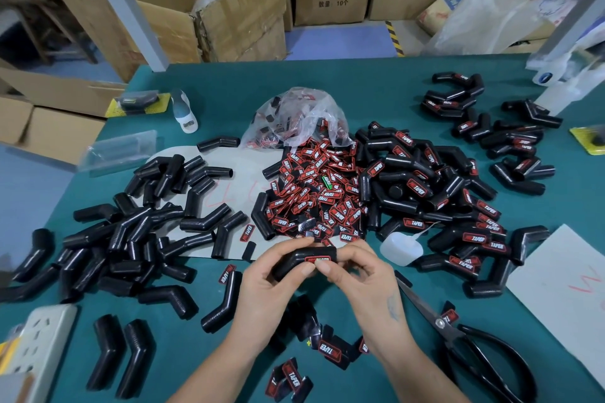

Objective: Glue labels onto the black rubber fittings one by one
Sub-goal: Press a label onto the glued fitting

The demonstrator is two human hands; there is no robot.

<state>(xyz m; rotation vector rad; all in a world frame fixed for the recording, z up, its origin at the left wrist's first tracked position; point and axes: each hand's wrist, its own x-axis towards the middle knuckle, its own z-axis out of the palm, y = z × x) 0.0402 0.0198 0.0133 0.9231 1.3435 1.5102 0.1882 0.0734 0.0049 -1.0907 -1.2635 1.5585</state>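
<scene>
A bent black rubber fitting (296, 260) is held above the green table (203, 337) by both hands. My left hand (271, 275) grips its left end. My right hand (357, 271) holds the right end, and both thumbs press on a red and black label (317, 259) on the fitting's side. A heap of loose labels (314, 196) lies just behind the hands. Unlabelled fittings (137, 232) lie in a pile at the left. Labelled fittings (435, 193) are piled at the right. A small white glue bottle (401, 250) lies beside my right hand.
Black scissors (465, 340) lie at the lower right. A clear plastic bag (294, 118) of labels sits behind the heap. A white power strip (36, 347) is at the lower left, white paper (566, 298) at the right edge, cardboard boxes (229, 6) beyond the table.
</scene>
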